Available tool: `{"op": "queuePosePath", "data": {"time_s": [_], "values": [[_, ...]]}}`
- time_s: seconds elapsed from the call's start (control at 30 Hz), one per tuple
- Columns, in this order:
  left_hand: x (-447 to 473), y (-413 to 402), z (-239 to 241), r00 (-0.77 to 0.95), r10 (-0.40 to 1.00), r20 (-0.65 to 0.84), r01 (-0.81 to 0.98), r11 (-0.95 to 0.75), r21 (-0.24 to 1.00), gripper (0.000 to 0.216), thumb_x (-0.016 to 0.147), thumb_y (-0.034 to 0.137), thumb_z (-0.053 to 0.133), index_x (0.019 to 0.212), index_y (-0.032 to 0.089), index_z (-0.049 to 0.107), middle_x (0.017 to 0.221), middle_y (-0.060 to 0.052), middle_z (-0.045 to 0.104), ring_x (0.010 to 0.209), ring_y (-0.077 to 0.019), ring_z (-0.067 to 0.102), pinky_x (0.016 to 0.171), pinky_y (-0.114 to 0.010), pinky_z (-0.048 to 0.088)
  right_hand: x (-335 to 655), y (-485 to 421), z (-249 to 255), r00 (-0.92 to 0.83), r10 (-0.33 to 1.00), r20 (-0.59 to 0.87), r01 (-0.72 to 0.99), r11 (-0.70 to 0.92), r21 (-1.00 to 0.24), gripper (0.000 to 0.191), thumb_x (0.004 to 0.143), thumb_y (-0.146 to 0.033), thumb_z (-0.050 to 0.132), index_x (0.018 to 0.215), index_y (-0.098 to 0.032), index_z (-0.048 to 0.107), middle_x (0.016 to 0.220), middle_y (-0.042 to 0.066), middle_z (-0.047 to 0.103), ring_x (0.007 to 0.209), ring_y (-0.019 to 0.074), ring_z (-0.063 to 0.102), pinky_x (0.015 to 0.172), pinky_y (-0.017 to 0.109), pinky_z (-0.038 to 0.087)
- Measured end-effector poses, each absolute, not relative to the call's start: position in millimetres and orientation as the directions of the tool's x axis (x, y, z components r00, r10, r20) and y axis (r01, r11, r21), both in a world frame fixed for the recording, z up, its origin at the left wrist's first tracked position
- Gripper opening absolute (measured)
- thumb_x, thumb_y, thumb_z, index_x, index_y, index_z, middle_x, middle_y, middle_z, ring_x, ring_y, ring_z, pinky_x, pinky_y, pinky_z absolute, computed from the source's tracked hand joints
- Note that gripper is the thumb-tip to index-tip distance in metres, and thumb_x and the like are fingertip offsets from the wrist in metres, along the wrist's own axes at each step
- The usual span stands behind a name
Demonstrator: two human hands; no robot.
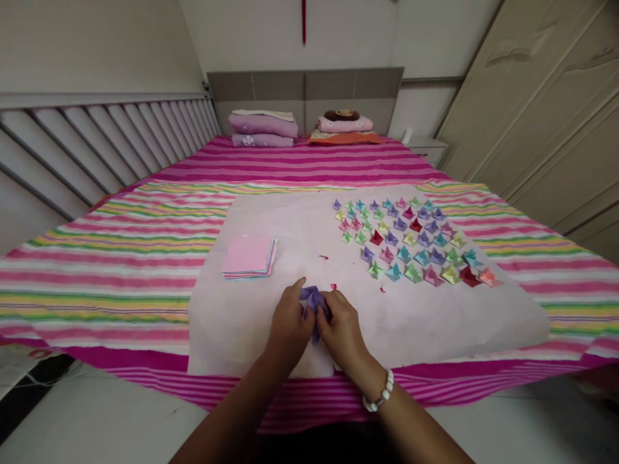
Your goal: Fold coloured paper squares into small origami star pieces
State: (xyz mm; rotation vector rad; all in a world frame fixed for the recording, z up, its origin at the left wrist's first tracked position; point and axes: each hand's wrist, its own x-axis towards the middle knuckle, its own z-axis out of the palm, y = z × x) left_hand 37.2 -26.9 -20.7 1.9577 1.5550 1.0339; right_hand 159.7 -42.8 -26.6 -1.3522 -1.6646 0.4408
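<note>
Between my two hands is a purple origami paper (pixel 313 298), partly folded, with points sticking up and down. My left hand (pixel 291 317) pinches its left side, and my right hand (pixel 341 322) grips the right side. Both thumbs press near its middle; the fingers hide part of the folds. To the left lies a stack of square coloured paper (pixel 247 254), pink on top. Right of my hands stand rows of small folded paper boats (pixel 413 274) in many colours. All of this is on a large white sheet (pixel 290 219).
The sheet lies on a bed with a striped cover (pixel 116 277). Small red paper scraps (pixel 333 287) are scattered near my hands. Folded bedding (pixel 264 129) is stacked by the headboard (pixel 275 87). A slatted rail (pixel 106 142) runs along the left, a wardrobe (pixel 541 109) along the right.
</note>
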Motion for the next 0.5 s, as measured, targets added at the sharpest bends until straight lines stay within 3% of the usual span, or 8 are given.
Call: {"op": "queuePosePath", "data": {"time_s": [0.13, 0.33, 0.5], "values": [[37.1, -28.2, -15.8, 0.098, 0.959, 0.267, 0.631, -0.267, 0.728, 0.054, 0.074, 0.008, 0.05, 0.128, 0.011, 0.047, 0.098, -0.007, 0.061, 0.067, -0.0142, 0.056, 0.068, -0.033, 0.052, 160.4, -40.9, -30.2, 0.072, 0.895, 0.441, 0.574, 0.324, -0.752, 0.028, 0.077, -0.006, 0.047, 0.098, -0.018, 0.062, 0.087, 0.007, 0.06, 0.08, 0.0221, 0.058, 0.072, 0.035, 0.049], [37.3, -30.0, -13.9, 0.105, 0.96, 0.258, 0.653, -0.262, 0.71, 0.054, 0.076, 0.006, 0.045, 0.129, 0.012, 0.046, 0.114, -0.012, 0.062, 0.103, -0.0232, 0.06, 0.087, -0.039, 0.05, 160.9, -41.0, -24.9, 0.141, 0.865, 0.482, 0.512, 0.353, -0.783, 0.034, 0.076, -0.006, 0.046, 0.103, -0.018, 0.062, 0.095, 0.009, 0.06, 0.087, 0.0228, 0.058, 0.076, 0.036, 0.049], [36.0, -30.1, -16.3, 0.085, 0.972, 0.218, 0.683, -0.216, 0.698, 0.051, 0.08, 0.016, 0.05, 0.131, 0.016, 0.046, 0.118, -0.011, 0.063, 0.1, -0.0232, 0.063, 0.085, -0.038, 0.051, 159.7, -39.6, -23.9, 0.148, 0.895, 0.42, 0.346, 0.351, -0.87, 0.033, 0.072, -0.006, 0.045, 0.092, -0.02, 0.067, 0.089, 0.006, 0.066, 0.085, 0.0208, 0.061, 0.075, 0.033, 0.048]]}}
